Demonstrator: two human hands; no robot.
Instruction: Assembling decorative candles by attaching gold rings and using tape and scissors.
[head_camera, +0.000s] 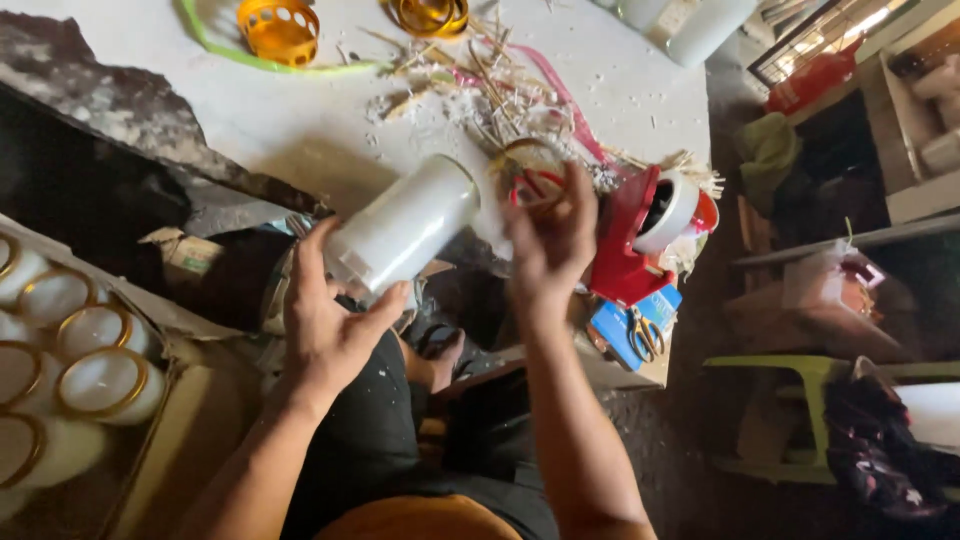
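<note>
Basically: left hand wraps white candle base; right hand pinches gold ring past its top. Likely waxy, brittle; grip mid-body.

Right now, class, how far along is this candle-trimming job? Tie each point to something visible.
Done: gold-rimmed white candles sit in the box at left. In hand: the left hand holds a white candle; the right hand works at its end. Left: orange rings lie unused on the table.

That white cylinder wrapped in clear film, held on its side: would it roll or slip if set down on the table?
The white film-wrapped cylinder is round and smooth, so laid sideways it would probably roll. Its glossy wrap looks slippery; the left hand cups it from below, perhaps for that reason. It seems rigid, keeping its shape in the grip.
</note>
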